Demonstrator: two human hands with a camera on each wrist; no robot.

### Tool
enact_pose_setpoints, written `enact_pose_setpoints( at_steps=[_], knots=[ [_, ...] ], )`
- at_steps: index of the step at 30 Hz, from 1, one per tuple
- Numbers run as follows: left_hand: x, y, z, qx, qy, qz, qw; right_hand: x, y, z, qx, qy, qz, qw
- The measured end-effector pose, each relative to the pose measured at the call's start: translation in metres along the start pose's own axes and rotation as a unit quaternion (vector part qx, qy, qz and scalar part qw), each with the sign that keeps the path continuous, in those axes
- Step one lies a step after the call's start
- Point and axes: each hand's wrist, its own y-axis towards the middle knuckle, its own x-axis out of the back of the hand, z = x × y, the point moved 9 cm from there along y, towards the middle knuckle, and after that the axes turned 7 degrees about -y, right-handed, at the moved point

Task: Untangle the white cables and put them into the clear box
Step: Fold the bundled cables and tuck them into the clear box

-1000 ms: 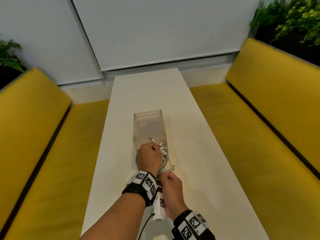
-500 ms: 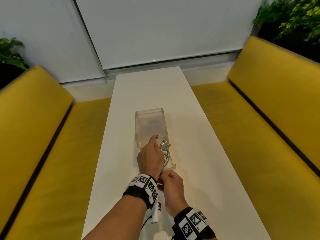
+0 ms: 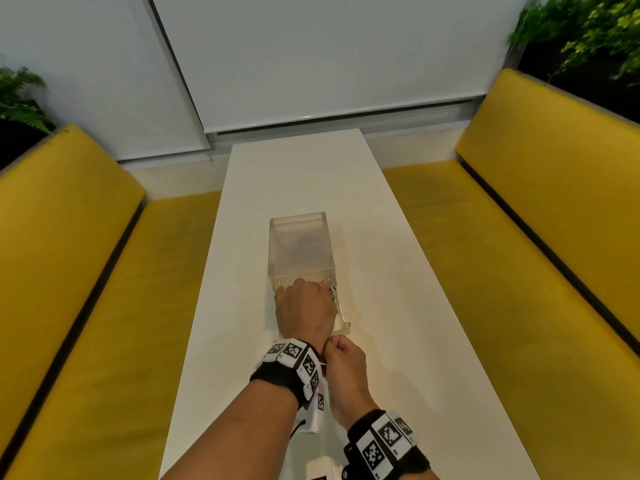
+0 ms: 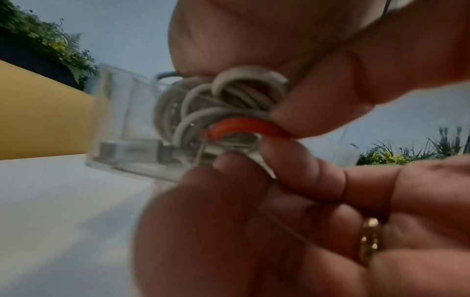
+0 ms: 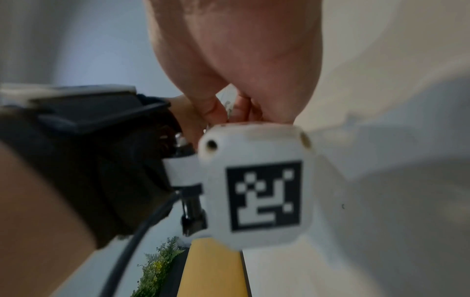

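Note:
The clear box [image 3: 299, 251] stands in the middle of the white table, its near end open at the top. My left hand [image 3: 304, 313] reaches into that near end and grips a coiled bundle of white cables [image 4: 203, 100] bound with an orange band [image 4: 244, 124]. From the head view, only a connector tip [image 3: 332, 289] shows past the knuckles. My right hand [image 3: 346, 362] is curled just behind the left wrist and pinches a thin cable strand [image 4: 287, 227] that runs back from the bundle. The rest of the cables are hidden under the left hand.
The long white table [image 3: 398, 306] runs away from me between two yellow benches [image 3: 86, 271] [image 3: 519, 271]. Plants [image 3: 588, 29] stand behind the bench backs. The left wrist's camera unit [image 5: 254, 191] fills much of the right wrist view.
The left hand's outstretched index finger has come down. The hand now lies lower over the box's near end and covers the cables. The right hand has stayed behind the left wrist.

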Motion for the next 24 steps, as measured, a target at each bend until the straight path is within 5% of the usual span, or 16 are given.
enact_pose_setpoints(
  at_steps=[7,12,19,24],
  knots=[
    [-0.004,0.011,-0.009,-0.005,0.078,0.041,0.996,-0.001,0.007,0.001,-0.012,0.000,-0.013,1.000],
    [0.002,0.012,-0.009,-0.017,-0.014,0.053,0.998,-0.002,0.019,0.017,0.007,-0.011,0.006,1.000],
    [0.014,0.010,0.014,0.027,-0.136,-0.049,0.989,-0.003,0.023,0.012,0.007,0.004,0.020,1.000],
    [0.022,0.005,0.013,-0.046,-0.102,-0.084,0.990,-0.006,0.021,0.010,0.004,0.007,0.021,1.000]
  ],
)
